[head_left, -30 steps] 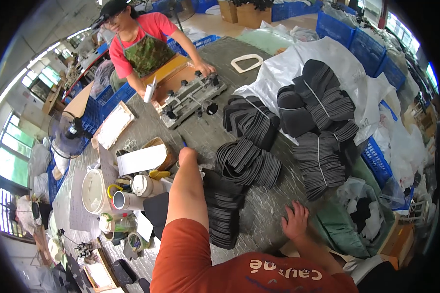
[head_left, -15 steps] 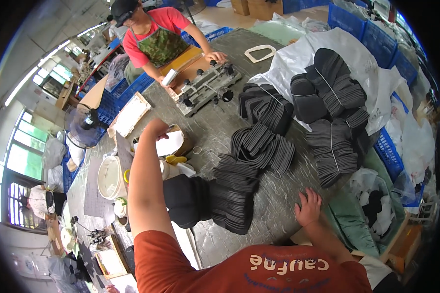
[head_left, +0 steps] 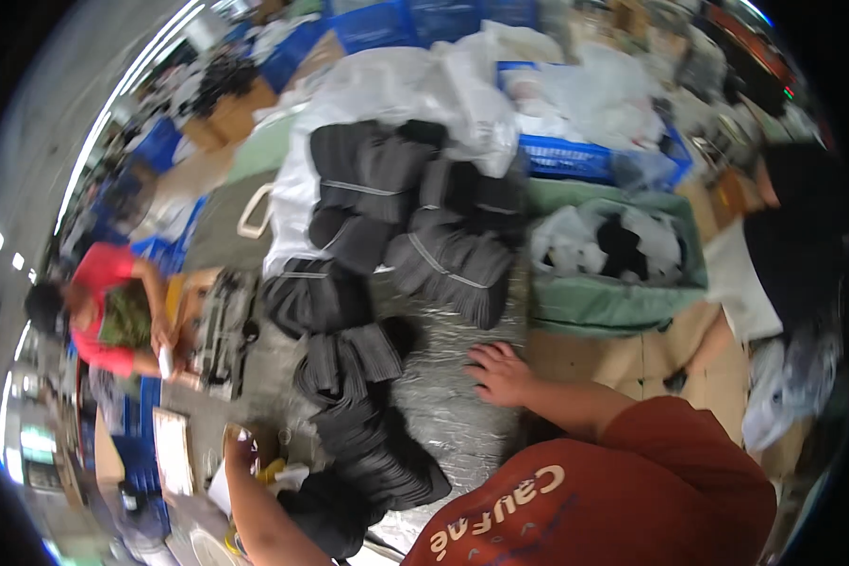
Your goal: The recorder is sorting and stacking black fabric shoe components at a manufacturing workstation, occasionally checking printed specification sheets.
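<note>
Head view catches the right hand (head_left: 502, 375) resting on the bench (head_left: 453, 377), fingers spread, the left hand (head_left: 240, 455) too blurred to tell its grip, and between them a dark pad stack (head_left: 382, 462), likely light, soft, best held around both sides.

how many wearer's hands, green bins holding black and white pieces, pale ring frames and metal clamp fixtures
Wearer's bare left hand and right hand: 2
Green rectangular bin holding black and white pieces: 1
Pale angular ring frame: 1
Grey metal clamp fixture: 1
Total: 5
</note>
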{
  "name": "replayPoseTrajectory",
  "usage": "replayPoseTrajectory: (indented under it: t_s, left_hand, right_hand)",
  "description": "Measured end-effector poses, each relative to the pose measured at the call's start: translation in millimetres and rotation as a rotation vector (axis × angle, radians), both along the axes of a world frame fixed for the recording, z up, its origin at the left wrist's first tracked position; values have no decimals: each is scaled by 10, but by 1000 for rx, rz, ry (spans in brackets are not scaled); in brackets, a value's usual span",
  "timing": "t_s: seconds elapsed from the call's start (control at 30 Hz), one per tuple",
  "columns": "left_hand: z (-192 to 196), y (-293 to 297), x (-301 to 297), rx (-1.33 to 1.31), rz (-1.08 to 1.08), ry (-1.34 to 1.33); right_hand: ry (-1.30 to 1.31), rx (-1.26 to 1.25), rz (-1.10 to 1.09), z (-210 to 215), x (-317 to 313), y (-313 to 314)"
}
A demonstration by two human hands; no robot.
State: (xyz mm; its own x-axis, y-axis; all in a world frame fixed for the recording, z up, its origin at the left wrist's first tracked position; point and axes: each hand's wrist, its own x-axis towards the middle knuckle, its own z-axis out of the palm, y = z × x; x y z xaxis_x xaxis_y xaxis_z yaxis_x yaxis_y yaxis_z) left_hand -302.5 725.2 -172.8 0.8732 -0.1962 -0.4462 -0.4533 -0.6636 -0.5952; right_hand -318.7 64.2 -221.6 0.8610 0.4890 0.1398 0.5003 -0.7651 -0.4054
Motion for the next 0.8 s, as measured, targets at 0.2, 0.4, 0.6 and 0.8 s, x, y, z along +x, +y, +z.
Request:
replayPoseTrajectory:
  t_s: [0.2, 0.4, 0.6, 0.8]
  left_hand:
    - [389, -876, 436, -1017, 1495, -232]
    - [1171, -1379, 390, -981, 1143, -355]
    - [1829, -2323, 122, -1099, 853, -457]
    - [1960, -3765, -552, -1166, 896, -308]
  right_hand:
    - [11, -15, -19, -67, -63, -177]
    - [-20, 5, -2, -30, -65, -180]
    - [-86, 57, 6, -113, -87, -195]
    - [-21, 804, -216, 67, 394, -779]
